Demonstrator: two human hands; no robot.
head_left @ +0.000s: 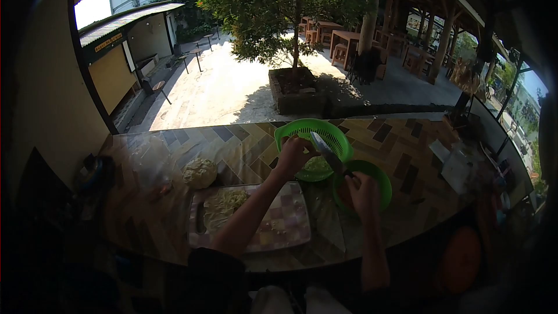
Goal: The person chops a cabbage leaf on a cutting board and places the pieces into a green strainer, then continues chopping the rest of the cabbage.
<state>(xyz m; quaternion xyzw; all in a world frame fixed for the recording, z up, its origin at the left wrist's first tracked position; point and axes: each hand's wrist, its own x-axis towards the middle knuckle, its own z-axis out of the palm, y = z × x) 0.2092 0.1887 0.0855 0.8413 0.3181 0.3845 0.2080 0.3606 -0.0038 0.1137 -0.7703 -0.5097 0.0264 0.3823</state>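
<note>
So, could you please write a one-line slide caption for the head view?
Left hand at green colander, right hand holding knife over it, shredded cabbage on the cutting board.

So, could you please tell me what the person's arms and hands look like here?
Both forearms are bare, with no gloves showing on the left hand or right hand. A dark sleeve shows near the left elbow. The view is too dim and small to tell rings or a watch.
</note>
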